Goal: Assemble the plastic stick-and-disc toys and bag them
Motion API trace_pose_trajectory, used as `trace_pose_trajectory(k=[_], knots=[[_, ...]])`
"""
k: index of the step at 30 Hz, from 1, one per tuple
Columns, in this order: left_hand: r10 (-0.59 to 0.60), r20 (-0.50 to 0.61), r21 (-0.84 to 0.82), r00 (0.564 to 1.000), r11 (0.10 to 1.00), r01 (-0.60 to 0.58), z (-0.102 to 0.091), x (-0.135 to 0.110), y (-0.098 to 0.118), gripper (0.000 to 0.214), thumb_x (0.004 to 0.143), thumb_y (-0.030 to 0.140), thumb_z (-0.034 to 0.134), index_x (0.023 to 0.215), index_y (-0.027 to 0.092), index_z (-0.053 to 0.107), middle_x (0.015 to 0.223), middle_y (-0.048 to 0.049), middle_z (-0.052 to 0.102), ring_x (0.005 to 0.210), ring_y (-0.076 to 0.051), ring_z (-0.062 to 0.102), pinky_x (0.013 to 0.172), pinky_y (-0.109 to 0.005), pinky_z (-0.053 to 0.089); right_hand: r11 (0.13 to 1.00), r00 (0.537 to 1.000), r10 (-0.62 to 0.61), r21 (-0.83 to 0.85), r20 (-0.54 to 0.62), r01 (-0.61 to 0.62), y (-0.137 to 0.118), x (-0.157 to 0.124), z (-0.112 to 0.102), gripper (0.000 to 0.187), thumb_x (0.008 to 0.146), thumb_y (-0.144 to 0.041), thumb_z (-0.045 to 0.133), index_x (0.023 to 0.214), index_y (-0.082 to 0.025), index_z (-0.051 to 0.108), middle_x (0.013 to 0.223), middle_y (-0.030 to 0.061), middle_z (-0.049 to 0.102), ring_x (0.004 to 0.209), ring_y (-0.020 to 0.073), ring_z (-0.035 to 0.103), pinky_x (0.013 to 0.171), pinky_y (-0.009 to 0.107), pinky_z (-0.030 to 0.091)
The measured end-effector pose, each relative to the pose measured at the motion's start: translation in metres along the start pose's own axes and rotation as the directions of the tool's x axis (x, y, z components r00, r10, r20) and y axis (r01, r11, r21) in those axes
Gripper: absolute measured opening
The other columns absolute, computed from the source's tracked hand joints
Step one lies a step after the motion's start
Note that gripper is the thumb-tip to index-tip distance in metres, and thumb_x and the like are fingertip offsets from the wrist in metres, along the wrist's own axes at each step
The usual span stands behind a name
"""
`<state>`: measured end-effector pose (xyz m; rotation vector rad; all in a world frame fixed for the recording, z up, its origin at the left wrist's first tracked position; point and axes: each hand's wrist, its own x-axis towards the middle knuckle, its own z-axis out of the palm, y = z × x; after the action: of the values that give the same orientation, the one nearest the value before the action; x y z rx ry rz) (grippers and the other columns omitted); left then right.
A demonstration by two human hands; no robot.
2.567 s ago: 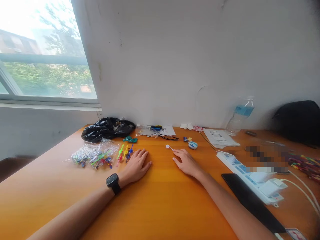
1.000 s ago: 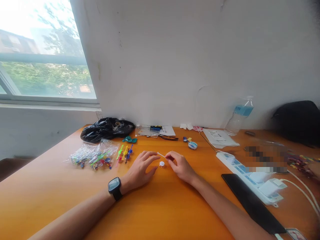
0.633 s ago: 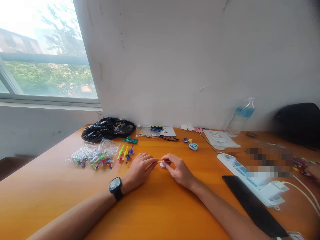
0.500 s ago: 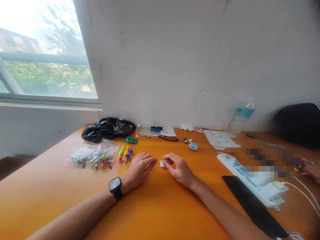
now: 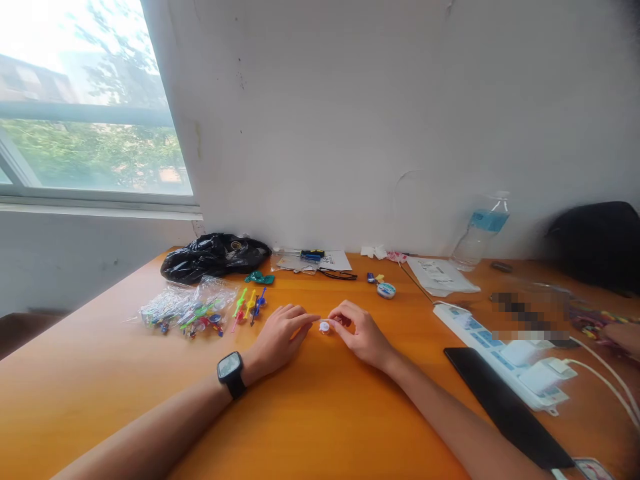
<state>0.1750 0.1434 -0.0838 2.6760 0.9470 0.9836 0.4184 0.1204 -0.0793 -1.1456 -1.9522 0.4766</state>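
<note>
Both hands, L (image 5: 277,337) & R (image 5: 361,337), pinch tiny white disc (image 5: 325,327); grip details too small to tell.

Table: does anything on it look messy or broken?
Nothing looks broken. A few colourful plastic sticks lie loose on the table beside their clear bags. Both hands, left hand and right hand, pinch a tiny white piece.
</note>
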Motion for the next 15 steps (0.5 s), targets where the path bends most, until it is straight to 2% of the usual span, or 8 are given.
trace_pose_trajectory(k=[6,12,15], knots=[[0.033,0.053,0.012,0.998,0.999,-0.033,0.0059,-0.0012,-0.0033,0.049,0.105,0.014,0.039,0.144,0.033,0.062,0.099,-0.0070,0.065,0.091,-0.020,0.060,0.084,-0.035,0.048,0.999,0.999,0.032,-0.022,0.000,-0.032,0.0037,-0.0006,0.0003,0.021,0.101,-0.039,0.059,0.094,-0.024,0.072,0.087,0.0043,0.067,0.077,0.0185,0.062,0.071,0.031,0.051],[0.041,0.102,0.014,0.994,0.999,-0.042,0.0040,-0.0017,0.0026,0.051,0.103,0.025,0.050,0.154,0.035,0.050,0.105,-0.0075,0.063,0.095,-0.023,0.057,0.084,-0.037,0.047,0.995,0.997,0.063,-0.077,0.032,-0.061,0.0042,-0.0015,-0.0001,0.029,0.104,-0.039,0.054,0.095,-0.025,0.078,0.085,0.0044,0.065,0.070,0.0168,0.059,0.067,0.031,0.048],[0.052,0.129,0.004,0.990,0.999,-0.053,0.0025,-0.0019,0.0042,0.054,0.103,0.026,0.051,0.156,0.036,0.047,0.107,-0.0080,0.062,0.096,-0.024,0.056,0.085,-0.037,0.047,0.996,0.997,0.066,-0.069,0.048,-0.063,0.0050,-0.0016,-0.0001,0.028,0.104,-0.039,0.054,0.098,-0.025,0.078,0.087,0.0045,0.066,0.070,0.0165,0.059,0.067,0.030,0.048]])
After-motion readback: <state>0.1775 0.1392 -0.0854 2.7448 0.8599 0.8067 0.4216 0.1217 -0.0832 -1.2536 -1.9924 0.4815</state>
